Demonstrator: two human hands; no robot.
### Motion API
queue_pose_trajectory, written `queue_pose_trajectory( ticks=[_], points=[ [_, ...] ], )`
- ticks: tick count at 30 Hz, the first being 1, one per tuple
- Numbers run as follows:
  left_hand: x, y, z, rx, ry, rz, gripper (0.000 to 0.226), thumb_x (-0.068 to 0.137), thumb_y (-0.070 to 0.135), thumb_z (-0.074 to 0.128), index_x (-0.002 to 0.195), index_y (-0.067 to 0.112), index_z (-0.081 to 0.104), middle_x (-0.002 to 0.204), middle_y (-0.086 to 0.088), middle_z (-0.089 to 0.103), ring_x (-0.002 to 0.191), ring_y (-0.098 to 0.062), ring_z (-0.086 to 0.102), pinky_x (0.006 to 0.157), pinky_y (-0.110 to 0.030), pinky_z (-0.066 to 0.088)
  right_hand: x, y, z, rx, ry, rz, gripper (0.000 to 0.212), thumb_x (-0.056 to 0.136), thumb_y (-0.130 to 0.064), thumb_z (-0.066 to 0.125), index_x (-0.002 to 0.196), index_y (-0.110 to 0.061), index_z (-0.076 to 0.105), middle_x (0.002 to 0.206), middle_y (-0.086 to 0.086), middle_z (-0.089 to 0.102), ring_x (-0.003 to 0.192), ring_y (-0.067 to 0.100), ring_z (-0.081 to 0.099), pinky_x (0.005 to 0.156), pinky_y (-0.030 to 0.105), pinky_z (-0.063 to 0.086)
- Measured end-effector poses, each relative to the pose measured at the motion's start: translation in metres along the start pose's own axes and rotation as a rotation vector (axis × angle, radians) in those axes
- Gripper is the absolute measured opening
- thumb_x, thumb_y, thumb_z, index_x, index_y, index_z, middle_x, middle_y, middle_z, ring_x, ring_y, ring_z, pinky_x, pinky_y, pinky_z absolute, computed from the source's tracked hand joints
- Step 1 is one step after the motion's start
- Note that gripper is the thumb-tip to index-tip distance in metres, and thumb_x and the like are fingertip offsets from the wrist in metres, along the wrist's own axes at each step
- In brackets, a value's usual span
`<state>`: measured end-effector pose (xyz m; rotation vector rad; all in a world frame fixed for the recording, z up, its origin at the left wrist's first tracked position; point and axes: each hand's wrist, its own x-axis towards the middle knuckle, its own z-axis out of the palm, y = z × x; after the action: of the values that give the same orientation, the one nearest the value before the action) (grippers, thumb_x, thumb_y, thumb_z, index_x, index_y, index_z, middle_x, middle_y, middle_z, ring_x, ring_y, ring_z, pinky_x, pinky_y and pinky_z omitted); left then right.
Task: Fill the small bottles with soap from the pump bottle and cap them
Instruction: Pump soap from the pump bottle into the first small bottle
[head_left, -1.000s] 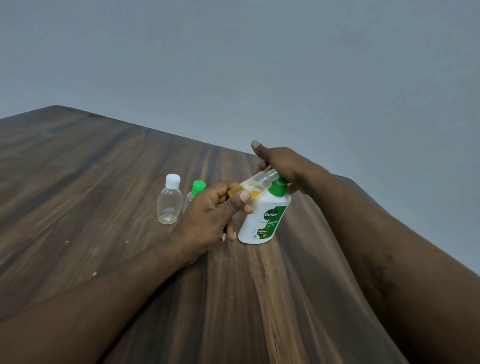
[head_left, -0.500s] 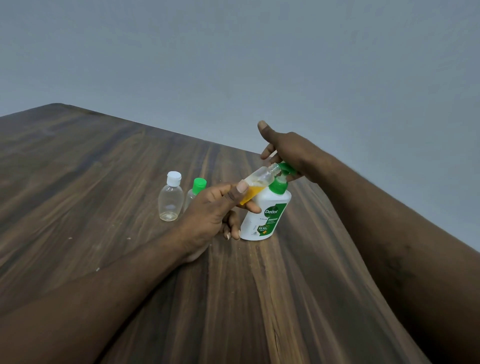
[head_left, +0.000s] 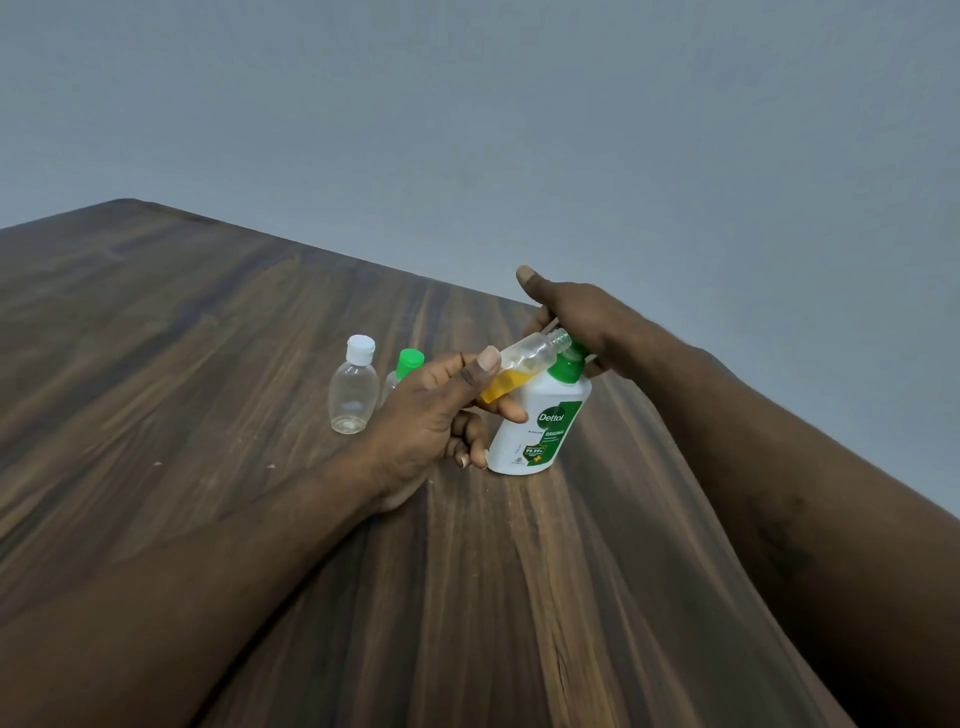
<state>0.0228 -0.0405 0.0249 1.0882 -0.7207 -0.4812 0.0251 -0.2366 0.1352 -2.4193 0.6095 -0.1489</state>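
A white pump bottle (head_left: 540, 431) with a green label and green pump head stands on the wooden table (head_left: 208, 338). My left hand (head_left: 441, 410) pinches a small clear uncapped bottle (head_left: 519, 371), tilted, its open mouth up against the pump nozzle; orange soap lies in its lower end. My right hand (head_left: 576, 317) rests on top of the pump head with the thumb raised. Left of my left hand stand a clear empty bottle with a white cap (head_left: 354, 387) and, partly hidden behind my fingers, a bottle with a green cap (head_left: 408, 364).
The table's far edge runs diagonally just behind the pump bottle, against a plain grey wall (head_left: 467, 130). Small white specks lie on the wood near my left forearm.
My right hand, down on the pump head a second ago, has lifted with the pump. More orange soap shows in the small bottle, which stays at the nozzle.
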Motion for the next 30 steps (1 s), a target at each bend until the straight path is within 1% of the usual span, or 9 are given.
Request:
queue_pose_trajectory(
  ticks=[2, 6, 9, 12, 16, 19, 22, 27, 30],
  points=[
    [0.0, 0.001, 0.001, -0.001, -0.009, 0.007, 0.044, 0.101, 0.05, 0.049, 0.115, 0.013, 0.066, 0.102, -0.015, 0.076, 0.05, -0.02, 0.056, 0.046, -0.026, 0.042, -0.003, -0.006, -0.009, -0.006, 0.011, -0.014, 0.083, 0.09, -0.088, 0.037, 0.103, -0.014, 0.072, 0.104, 0.006, 0.072, 0.093, 0.026, 0.069, 0.079, 0.04, 0.057],
    [0.0, 0.001, 0.002, -0.01, -0.007, 0.017, 0.047, 0.099, 0.051, 0.049, 0.116, 0.011, 0.065, 0.101, -0.014, 0.076, 0.049, -0.019, 0.055, 0.046, -0.025, 0.041, -0.008, -0.016, -0.022, 0.046, 0.026, -0.029, 0.084, 0.093, -0.085, 0.03, 0.107, -0.013, 0.071, 0.106, 0.008, 0.066, 0.097, 0.025, 0.065, 0.073, 0.036, 0.055],
    [0.0, 0.001, 0.002, -0.01, -0.003, 0.019, 0.044, 0.1, 0.05, 0.048, 0.115, 0.012, 0.066, 0.101, -0.014, 0.076, 0.049, -0.019, 0.055, 0.045, -0.024, 0.041, -0.007, -0.01, -0.01, 0.007, -0.013, -0.005, 0.083, 0.095, -0.083, 0.03, 0.108, -0.013, 0.071, 0.108, 0.008, 0.069, 0.096, 0.026, 0.066, 0.076, 0.038, 0.053],
    [0.0, 0.001, 0.0, -0.009, -0.001, 0.008, 0.041, 0.101, 0.049, 0.049, 0.113, 0.014, 0.066, 0.1, -0.015, 0.076, 0.049, -0.019, 0.055, 0.044, -0.023, 0.042, -0.006, -0.001, 0.002, 0.037, -0.049, 0.049, 0.078, 0.095, -0.082, 0.034, 0.104, -0.013, 0.07, 0.107, 0.01, 0.073, 0.095, 0.028, 0.068, 0.078, 0.041, 0.052],
    [-0.001, -0.001, -0.002, 0.002, 0.002, 0.0, 0.038, 0.104, 0.046, 0.048, 0.113, 0.015, 0.067, 0.1, -0.015, 0.076, 0.048, -0.017, 0.056, 0.044, -0.022, 0.043, -0.004, 0.0, 0.006, 0.03, -0.049, 0.036, 0.074, 0.094, -0.082, 0.038, 0.101, -0.015, 0.069, 0.103, 0.006, 0.072, 0.095, 0.027, 0.068, 0.083, 0.043, 0.052],
    [0.0, -0.001, -0.002, 0.005, 0.005, -0.003, 0.04, 0.104, 0.047, 0.048, 0.115, 0.013, 0.067, 0.101, -0.015, 0.076, 0.049, -0.018, 0.056, 0.045, -0.022, 0.043, -0.005, -0.001, 0.006, 0.008, -0.038, 0.021, 0.077, 0.095, -0.082, 0.036, 0.099, -0.014, 0.071, 0.102, 0.007, 0.073, 0.094, 0.027, 0.069, 0.081, 0.042, 0.052],
    [0.0, 0.0, -0.001, 0.007, 0.004, 0.003, 0.043, 0.103, 0.048, 0.048, 0.118, 0.013, 0.066, 0.103, -0.015, 0.076, 0.05, -0.018, 0.056, 0.046, -0.023, 0.043, -0.009, -0.006, -0.002, -0.008, -0.023, 0.011, 0.084, 0.094, -0.084, 0.032, 0.107, -0.012, 0.072, 0.105, 0.007, 0.072, 0.095, 0.026, 0.068, 0.077, 0.04, 0.052],
    [0.0, 0.001, 0.0, 0.003, 0.0, 0.018, 0.046, 0.1, 0.05, 0.048, 0.119, 0.012, 0.066, 0.104, -0.014, 0.076, 0.05, -0.018, 0.056, 0.047, -0.026, 0.042, -0.008, -0.014, -0.018, -0.041, 0.031, -0.019, 0.087, 0.089, -0.09, 0.027, 0.103, -0.016, 0.072, 0.109, 0.009, 0.069, 0.099, 0.027, 0.067, 0.082, 0.042, 0.059],
    [0.0, 0.001, -0.001, -0.004, 0.0, 0.022, 0.043, 0.101, 0.049, 0.049, 0.117, 0.014, 0.066, 0.104, -0.015, 0.076, 0.05, -0.019, 0.056, 0.045, -0.023, 0.043, -0.005, -0.011, -0.01, -0.037, 0.017, 0.005, 0.087, 0.091, -0.088, 0.03, 0.109, -0.012, 0.07, 0.112, 0.006, 0.069, 0.101, 0.028, 0.067, 0.085, 0.044, 0.057]
  ],
)
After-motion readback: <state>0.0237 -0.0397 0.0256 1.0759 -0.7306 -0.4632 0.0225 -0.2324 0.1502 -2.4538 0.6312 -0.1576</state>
